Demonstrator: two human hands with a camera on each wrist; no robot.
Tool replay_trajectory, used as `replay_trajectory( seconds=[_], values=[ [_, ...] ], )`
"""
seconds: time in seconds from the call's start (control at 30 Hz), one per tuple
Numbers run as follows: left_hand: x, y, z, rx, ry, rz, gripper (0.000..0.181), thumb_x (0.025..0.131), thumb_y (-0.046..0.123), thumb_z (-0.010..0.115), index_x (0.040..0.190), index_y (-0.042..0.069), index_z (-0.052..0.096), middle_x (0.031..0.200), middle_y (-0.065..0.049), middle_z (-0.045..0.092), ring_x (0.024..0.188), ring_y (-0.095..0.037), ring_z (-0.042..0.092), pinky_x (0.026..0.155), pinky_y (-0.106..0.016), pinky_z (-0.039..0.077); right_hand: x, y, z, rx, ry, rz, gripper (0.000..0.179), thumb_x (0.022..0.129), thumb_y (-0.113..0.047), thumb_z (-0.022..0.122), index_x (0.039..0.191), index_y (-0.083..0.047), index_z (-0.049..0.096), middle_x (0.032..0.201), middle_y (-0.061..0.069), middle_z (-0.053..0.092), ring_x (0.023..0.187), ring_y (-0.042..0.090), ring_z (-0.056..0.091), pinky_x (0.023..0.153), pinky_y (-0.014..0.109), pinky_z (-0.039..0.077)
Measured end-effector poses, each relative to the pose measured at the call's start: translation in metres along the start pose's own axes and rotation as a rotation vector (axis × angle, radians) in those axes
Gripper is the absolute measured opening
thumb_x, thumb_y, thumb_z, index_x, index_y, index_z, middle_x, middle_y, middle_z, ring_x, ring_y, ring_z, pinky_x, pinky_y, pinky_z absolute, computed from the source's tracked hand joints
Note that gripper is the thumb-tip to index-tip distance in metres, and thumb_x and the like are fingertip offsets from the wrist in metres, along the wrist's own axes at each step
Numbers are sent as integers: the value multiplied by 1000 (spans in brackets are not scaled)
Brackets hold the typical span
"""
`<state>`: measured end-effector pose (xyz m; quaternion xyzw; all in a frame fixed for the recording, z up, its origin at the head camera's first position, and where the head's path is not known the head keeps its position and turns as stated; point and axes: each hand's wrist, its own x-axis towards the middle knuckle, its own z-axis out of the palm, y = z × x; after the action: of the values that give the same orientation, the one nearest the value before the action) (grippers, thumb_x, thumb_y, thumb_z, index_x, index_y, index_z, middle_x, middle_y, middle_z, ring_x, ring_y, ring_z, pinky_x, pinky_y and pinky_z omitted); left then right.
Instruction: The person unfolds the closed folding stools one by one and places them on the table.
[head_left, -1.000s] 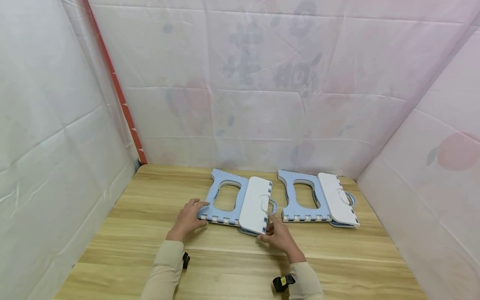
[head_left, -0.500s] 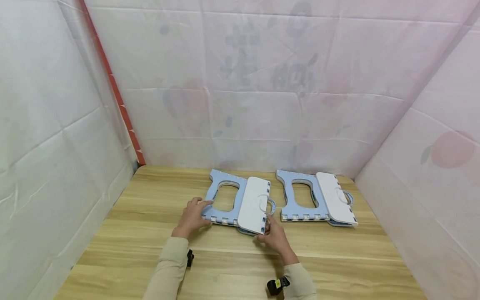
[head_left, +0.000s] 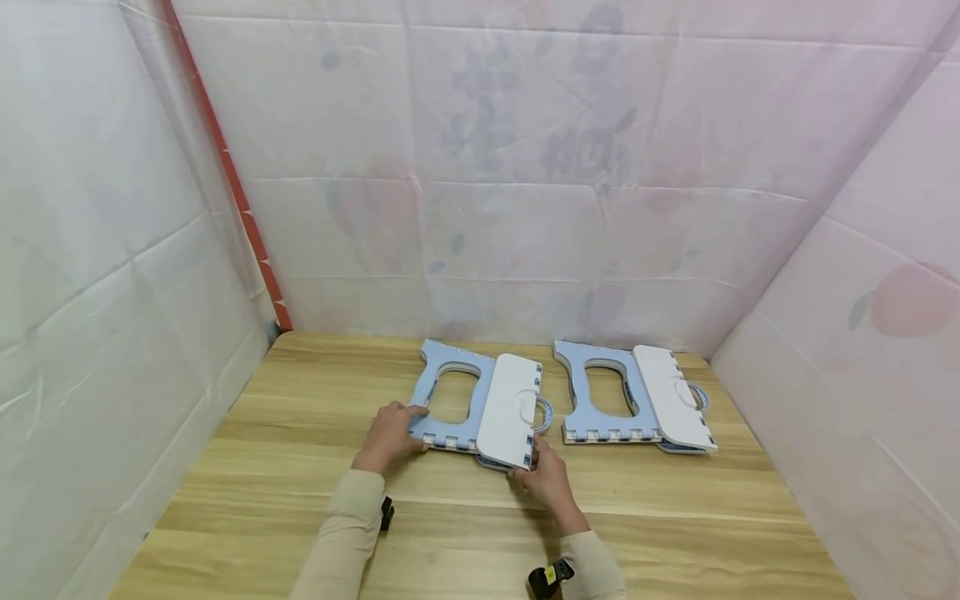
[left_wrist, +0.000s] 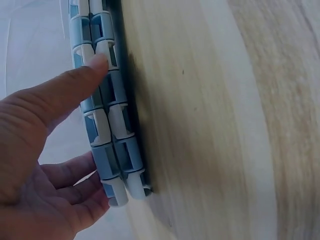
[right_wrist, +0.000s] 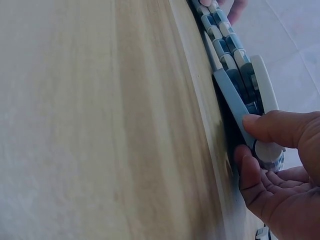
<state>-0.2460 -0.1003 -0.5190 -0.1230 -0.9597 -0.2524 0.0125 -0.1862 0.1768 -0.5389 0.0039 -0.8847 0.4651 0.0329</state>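
Observation:
A folding step stool (head_left: 510, 412), folded flat with light blue legs and a white seat half, lies on the wooden table in the middle of the head view. My left hand (head_left: 392, 435) grips its near left corner; in the left wrist view the thumb lies across the hinged edge (left_wrist: 117, 122) and the fingers curl at the end. At the near right corner my right hand (head_left: 547, 477) pinches the seat's edge, thumb on the light blue panel (right_wrist: 232, 102) and fingers around the corner in the right wrist view. The stool's underside is hidden.
A second, matching folded step stool (head_left: 600, 421) lies close by on the right. Both are near the back of the wooden table (head_left: 450, 533). White printed sheets (head_left: 480, 233) hang behind and along both sides.
The left hand has slid slightly rightward along the stool's near left corner. The right hand has shifted a little, keeping to the same corner. Both stools stay where they were.

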Motion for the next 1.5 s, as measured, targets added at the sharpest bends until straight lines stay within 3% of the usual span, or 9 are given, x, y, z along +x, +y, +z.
replay_trajectory(
  seconds=[0.47,0.77,1.03,1.13,1.37,1.5],
  values=[
    [-2,1,0,31,-7,32,59,63,21,86,118,18,65,100,-17,54,84,-31,49,71,-43,43,-1,3,2,2,29,-17,74,66,5,76,128,18,38,80,13,61,67,17,55,55,27,46],
    [-7,0,1,8,10,73,56,64,20,85,117,17,66,99,-16,58,87,-33,52,74,-45,43,-6,-10,-12,32,55,-51,74,69,1,78,130,15,39,79,10,51,67,18,47,55,26,41],
    [-7,1,0,21,22,88,55,62,22,86,114,17,67,96,-15,58,85,-33,52,72,-44,43,-3,-14,-16,24,43,-36,75,67,1,79,129,16,40,77,9,52,65,16,49,54,26,43],
    [-9,4,-1,19,11,79,56,63,22,85,115,17,66,95,-15,57,83,-31,51,71,-43,43,-5,-15,-16,72,42,-10,73,68,2,78,130,15,41,78,10,53,66,17,50,55,26,44],
    [-16,8,-5,3,2,80,54,65,13,83,115,17,64,93,-13,54,79,-28,49,69,-42,43,-10,-22,-23,313,39,35,64,74,6,72,127,19,39,90,17,56,74,19,55,60,23,48],
    [-17,9,-5,1,-9,80,53,65,11,83,114,17,64,93,-12,54,79,-26,50,69,-42,43,-12,-23,-22,375,63,58,62,75,6,71,126,19,38,96,20,57,79,20,58,63,22,49]
  ],
)
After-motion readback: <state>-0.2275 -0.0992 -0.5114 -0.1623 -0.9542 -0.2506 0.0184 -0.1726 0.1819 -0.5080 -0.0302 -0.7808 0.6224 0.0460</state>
